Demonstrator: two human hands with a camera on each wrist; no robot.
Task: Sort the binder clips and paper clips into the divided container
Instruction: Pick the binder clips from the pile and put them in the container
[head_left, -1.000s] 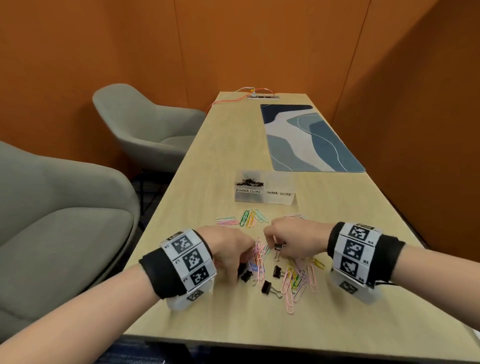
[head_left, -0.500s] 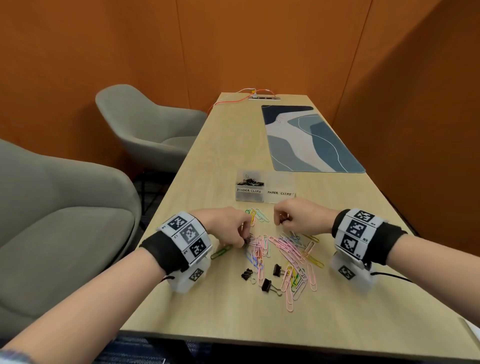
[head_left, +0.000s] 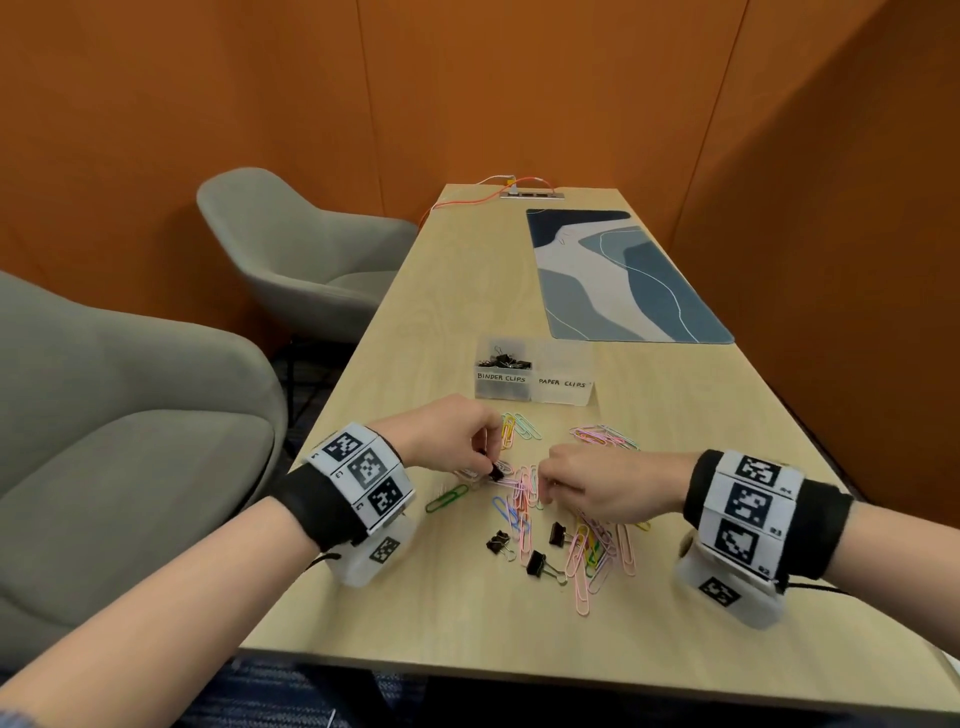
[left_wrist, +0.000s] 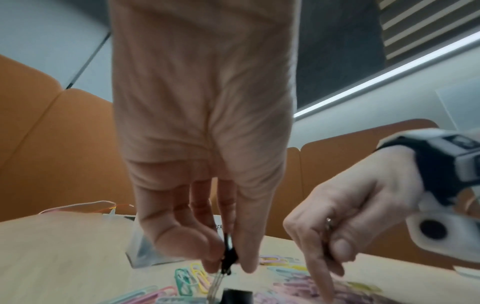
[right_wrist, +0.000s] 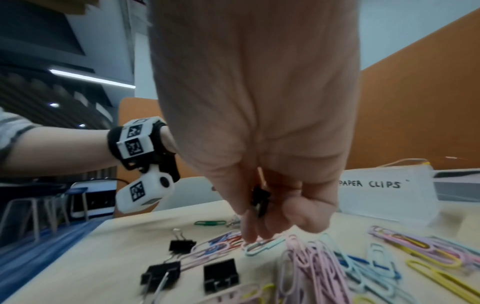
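My left hand (head_left: 485, 462) pinches a black binder clip (left_wrist: 229, 254) between thumb and fingers, just above the loose clips at the pile's left edge. My right hand (head_left: 548, 486) hovers low over the pile of coloured paper clips (head_left: 587, 551). Its curled fingers grip a black binder clip (right_wrist: 259, 198), and a fingertip reaches down to a pale clip (right_wrist: 262, 245). Three more binder clips (head_left: 537, 564) lie on the table near me. The clear divided container (head_left: 563, 397) stands beyond the hands, with binder clips (head_left: 506, 360) in its left compartment.
A blue and grey desk mat (head_left: 623, 275) lies farther back on the right of the wooden table (head_left: 701, 623). An orange cable and a power strip (head_left: 530, 195) sit at the far end. Two grey chairs (head_left: 291, 260) stand to the left.
My right hand has come back from near the container down to the paper clip pile. My left hand stays at the pile's left edge, now pinching a binder clip.
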